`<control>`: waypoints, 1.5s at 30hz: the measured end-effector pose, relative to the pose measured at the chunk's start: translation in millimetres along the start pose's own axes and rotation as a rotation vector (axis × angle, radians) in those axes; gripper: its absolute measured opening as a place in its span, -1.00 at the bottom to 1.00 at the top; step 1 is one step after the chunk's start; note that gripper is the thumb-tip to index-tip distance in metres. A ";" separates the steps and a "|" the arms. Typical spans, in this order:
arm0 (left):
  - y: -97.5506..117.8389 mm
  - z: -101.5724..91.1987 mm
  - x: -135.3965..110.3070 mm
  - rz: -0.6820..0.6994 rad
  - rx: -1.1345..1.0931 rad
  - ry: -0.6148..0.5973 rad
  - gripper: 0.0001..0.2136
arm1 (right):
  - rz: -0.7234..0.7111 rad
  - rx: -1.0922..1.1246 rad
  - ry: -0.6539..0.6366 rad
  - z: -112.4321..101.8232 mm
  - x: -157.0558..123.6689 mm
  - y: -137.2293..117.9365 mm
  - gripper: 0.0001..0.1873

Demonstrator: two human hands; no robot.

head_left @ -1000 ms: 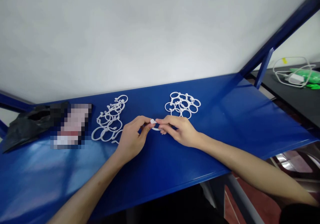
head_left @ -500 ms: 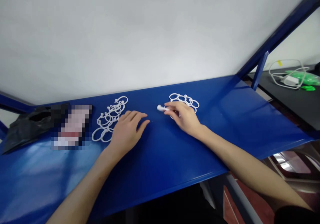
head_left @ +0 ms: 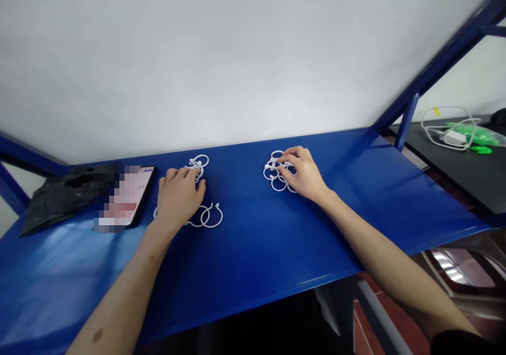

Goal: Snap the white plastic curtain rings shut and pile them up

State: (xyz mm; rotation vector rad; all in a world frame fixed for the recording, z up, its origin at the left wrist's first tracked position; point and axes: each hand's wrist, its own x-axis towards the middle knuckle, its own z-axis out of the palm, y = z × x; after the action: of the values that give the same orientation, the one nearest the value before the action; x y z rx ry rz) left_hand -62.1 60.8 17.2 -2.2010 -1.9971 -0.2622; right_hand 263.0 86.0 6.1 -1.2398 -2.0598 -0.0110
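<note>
Two heaps of white plastic rings lie on a blue metal shelf (head_left: 276,239). My left hand (head_left: 178,197) rests palm down on the left heap (head_left: 203,215), fingers bent over the rings near its far end. Whether it grips one is hidden. My right hand (head_left: 303,174) lies on the right heap (head_left: 275,174), fingers curled down onto the rings, covering the heap's right side.
A phone (head_left: 125,194) lies left of my left hand, beside a black plastic bag (head_left: 59,197). A white wall stands behind the shelf, with blue frame bars (head_left: 435,62) at the right. Beyond them a dark table holds a white cable (head_left: 446,128) and green items (head_left: 472,133).
One second ago both hands held one white ring between them at the shelf's middle. The right hand carried it to the right heap; the left hand moved onto the left heap.
</note>
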 end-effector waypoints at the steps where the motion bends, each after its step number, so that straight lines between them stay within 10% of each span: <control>1: -1.2 1.6 0.4 0.000 -0.003 0.000 -0.60 | 0.003 0.002 0.003 -1.0 -0.3 -1.1 -0.86; 28: 26.3 -15.9 -10.4 0.110 -0.273 0.288 -0.82 | -0.171 0.094 -0.197 3.2 -15.2 -44.0 -0.79; 45: 50.4 -23.0 -20.9 0.016 -0.931 -0.276 -0.71 | -0.103 0.256 -0.276 1.8 -22.0 -68.2 -0.22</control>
State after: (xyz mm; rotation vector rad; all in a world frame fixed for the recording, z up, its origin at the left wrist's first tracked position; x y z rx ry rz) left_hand -14.5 30.3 34.7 -2.8839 -2.2824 -1.1401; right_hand 215.4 33.1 15.1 -1.0212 -2.2739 0.3835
